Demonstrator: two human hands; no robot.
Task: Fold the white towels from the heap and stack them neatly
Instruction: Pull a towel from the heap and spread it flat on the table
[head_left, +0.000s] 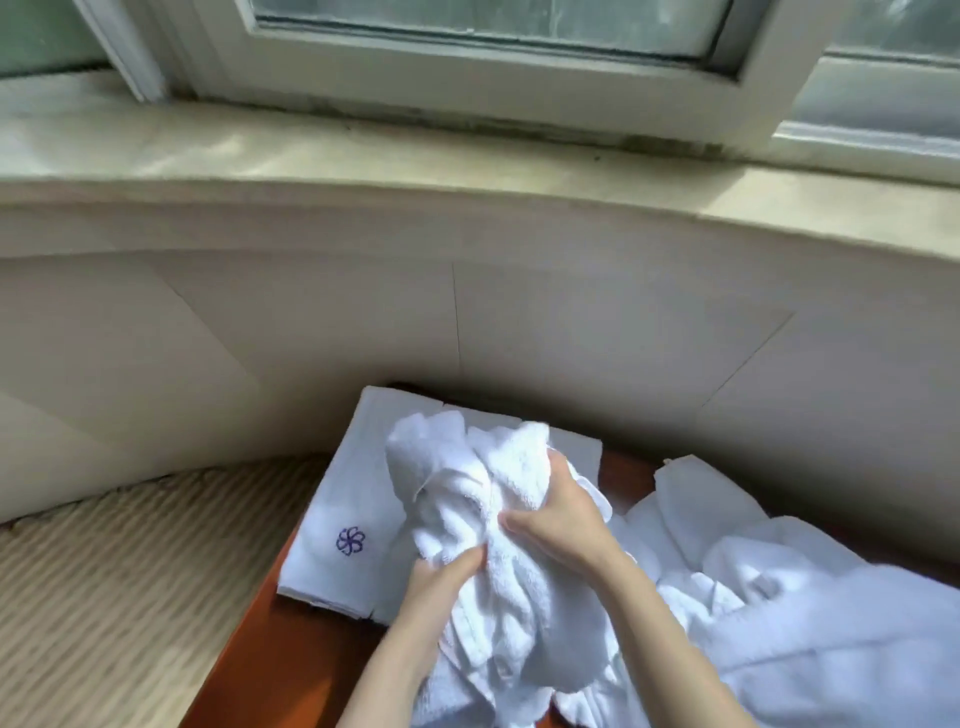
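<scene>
**White towel (483, 499) bunched up in both hands**

The towel is thick, looped terry cloth, plain white, crumpled into a tall lump with deep folds and two rounded humps at its top. The right hand (563, 519) grips it from the right side: its fingers (557, 460) are curled over the upper hump and its thumb presses into the cloth lower down. The left hand (441, 577) grips it from the lower left, with the thumb laid along the cloth and the other fingers out of sight under the folds. The towel's lower end hangs below both hands.

Just behind and left of the left fingers lies the folded stack (332, 499), flat and square-edged, with a purple flower emblem (350, 541) on its top towel. The held towel hides the stack's right part. To the right of the right fingers, the heap (789, 603) of unfolded white towels sprawls in loose rumples. Stack and heap rest on an orange-brown table (260, 670). Left of the table is ribbed beige carpet (104, 571). Beyond the fingers are a pale wall (571, 322) and a stone window sill (363, 150).
</scene>
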